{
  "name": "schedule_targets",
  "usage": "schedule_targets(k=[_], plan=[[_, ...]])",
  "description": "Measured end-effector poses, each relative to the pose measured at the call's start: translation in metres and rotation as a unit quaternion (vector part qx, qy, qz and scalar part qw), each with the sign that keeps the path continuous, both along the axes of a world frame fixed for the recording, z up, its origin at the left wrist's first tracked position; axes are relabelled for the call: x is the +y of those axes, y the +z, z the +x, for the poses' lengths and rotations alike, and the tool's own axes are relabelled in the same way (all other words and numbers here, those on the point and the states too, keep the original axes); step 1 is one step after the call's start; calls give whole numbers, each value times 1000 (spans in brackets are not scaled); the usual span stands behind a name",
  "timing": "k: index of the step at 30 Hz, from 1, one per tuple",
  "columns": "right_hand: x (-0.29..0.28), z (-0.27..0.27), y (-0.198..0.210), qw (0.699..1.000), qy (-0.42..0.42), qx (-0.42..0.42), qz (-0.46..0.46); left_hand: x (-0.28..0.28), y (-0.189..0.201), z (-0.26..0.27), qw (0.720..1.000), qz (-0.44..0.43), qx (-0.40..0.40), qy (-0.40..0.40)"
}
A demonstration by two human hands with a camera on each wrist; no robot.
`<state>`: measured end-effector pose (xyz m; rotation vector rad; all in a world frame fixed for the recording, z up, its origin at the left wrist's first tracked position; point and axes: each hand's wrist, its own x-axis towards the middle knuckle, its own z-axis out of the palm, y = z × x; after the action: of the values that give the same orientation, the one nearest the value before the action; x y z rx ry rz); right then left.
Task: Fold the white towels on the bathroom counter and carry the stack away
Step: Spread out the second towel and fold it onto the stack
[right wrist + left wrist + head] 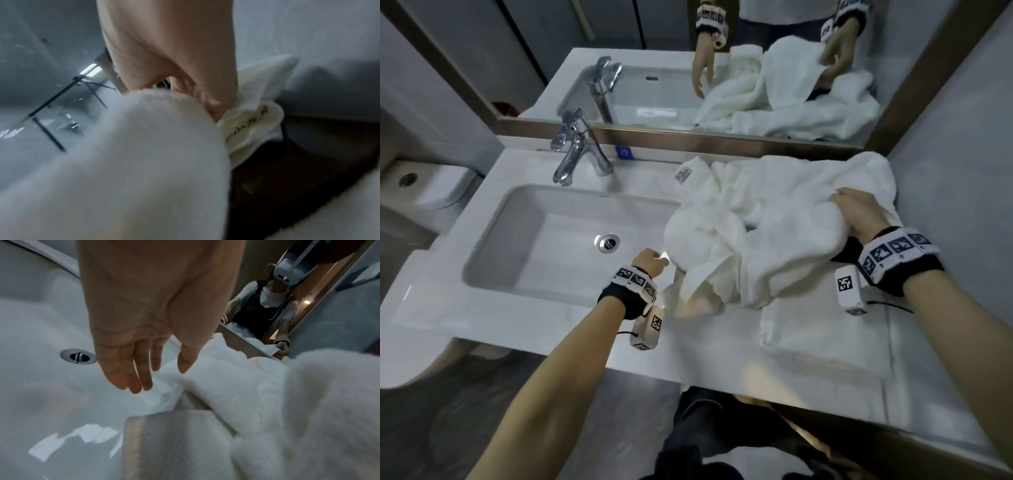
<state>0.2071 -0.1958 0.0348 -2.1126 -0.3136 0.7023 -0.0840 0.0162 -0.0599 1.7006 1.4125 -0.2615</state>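
A rumpled white towel (pixel 767 240) hangs lifted over the right part of the counter (pixel 705 346), one fold drooping toward the sink's right rim. My right hand (pixel 858 214) grips its upper edge, fingers curled into the cloth; the right wrist view shows that hand (pixel 207 100) pinching a bunched hem. More loose white towel (pixel 808 174) lies heaped behind, by the mirror. A folded white towel (pixel 825 339) lies flat near the front right. My left hand (pixel 652 262) hovers at the sink's right rim, holding nothing, and its straight fingers (pixel 131 369) reach close to the towel's fold (pixel 216 386).
The white sink basin (pixel 524 240) with its drain (pixel 608 242) fills the counter's left half, a chrome tap (pixel 575 150) behind it. The mirror (pixel 688 68) runs along the back. A wall (pixel 955 171) closes the right side. A toilet (pixel 431 192) stands at left.
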Motion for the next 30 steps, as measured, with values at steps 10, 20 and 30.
schedule_targets(k=[10,20,30], plan=[[-1,-2,17,970,100,-150,-163,20,-13,17,962,-163,-136,172],[-3,-3,33,988,4,-156,-9,41,63,68,921,-103,-368,71],[-7,-13,113,925,-58,-253,277,26,141,134,895,-19,-424,-136]])
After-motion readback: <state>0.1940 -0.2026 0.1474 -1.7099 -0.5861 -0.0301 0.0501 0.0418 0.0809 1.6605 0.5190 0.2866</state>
